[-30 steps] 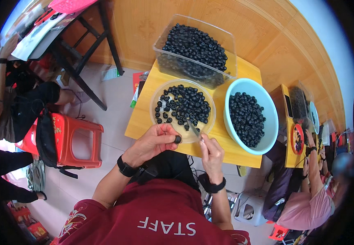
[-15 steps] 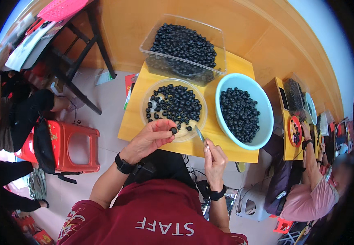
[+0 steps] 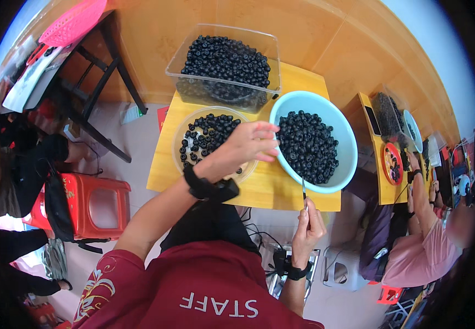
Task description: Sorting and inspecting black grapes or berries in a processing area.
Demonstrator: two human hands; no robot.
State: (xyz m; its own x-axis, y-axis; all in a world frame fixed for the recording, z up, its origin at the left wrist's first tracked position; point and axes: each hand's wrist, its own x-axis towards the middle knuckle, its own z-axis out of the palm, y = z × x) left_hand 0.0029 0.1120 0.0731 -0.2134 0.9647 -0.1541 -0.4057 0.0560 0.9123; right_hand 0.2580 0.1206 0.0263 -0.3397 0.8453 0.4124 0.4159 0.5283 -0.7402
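My left hand [image 3: 253,141] reaches across to the left rim of the light blue bowl [image 3: 349,160], its fingers spread and nothing visible in them. Small black ring-shaped pieces [image 3: 310,143] fill much of that bowl. In my right hand [image 3: 310,226] is a small knife [image 3: 304,189], its blade pointing up at the bowl's near rim. Under my left forearm and hand lies a shallow clear round tray [image 3: 176,143], partly hidden, with more black pieces [image 3: 207,133] scattered in it. Behind it stands a clear rectangular bin [image 3: 180,83] heaped with the same pieces.
Everything stands on a yellow table [image 3: 158,175] against an orange wooden wall. At left are a red stool [image 3: 125,205] and a dark-legged table with a pink basket [image 3: 73,23]. On the right, a person in pink [image 3: 421,252] works at another yellow table with a red tray [image 3: 393,164].
My left hand moved from the round tray to the bowl, and the black piece it pinched is no longer visible in its opened fingers. My right hand shifted right and down with the knife.
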